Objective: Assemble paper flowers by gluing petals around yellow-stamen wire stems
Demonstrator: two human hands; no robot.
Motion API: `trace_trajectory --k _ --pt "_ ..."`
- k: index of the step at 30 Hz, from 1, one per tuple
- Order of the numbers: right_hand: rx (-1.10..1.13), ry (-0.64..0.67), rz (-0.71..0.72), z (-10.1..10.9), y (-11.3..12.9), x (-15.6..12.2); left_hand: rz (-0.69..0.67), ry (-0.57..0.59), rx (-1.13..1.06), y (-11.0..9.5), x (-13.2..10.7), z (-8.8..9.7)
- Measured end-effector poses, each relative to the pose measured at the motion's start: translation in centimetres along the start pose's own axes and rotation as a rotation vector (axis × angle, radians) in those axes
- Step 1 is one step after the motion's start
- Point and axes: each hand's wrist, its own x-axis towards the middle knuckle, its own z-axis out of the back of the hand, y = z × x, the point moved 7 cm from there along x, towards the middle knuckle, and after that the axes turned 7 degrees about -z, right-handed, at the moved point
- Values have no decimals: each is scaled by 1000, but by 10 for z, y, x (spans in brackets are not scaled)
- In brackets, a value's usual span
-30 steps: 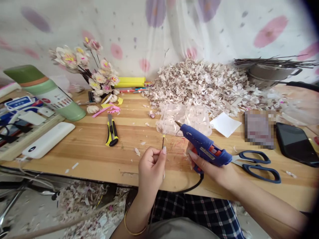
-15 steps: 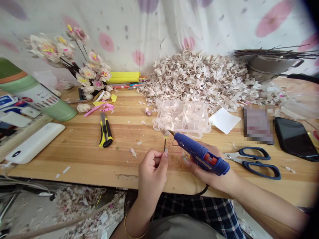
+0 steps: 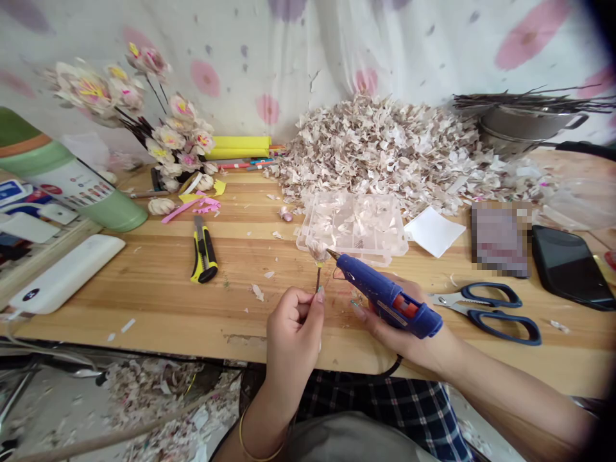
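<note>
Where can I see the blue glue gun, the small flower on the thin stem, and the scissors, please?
blue glue gun [image 3: 385, 295]: head view, point on the blue body.
small flower [image 3: 317, 251]: head view, point on its petals.
scissors [image 3: 486, 314]: head view, point on a dark blue handle.

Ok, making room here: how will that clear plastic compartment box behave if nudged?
The clear plastic compartment box is probably light for its size: thin walls, apparently just paper petals inside. Low and flat, it seems unlikely to tip, though it may slide on the smooth wooden table.
</note>
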Motion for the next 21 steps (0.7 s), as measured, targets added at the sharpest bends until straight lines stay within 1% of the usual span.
trace_trajectory --k 7,21 --pt "14 17 -40 -2 -3 0 -9 -12 22 1 -1 1" --pt "52 11 -31 -2 -2 0 -12 -12 17 0 -1 1"
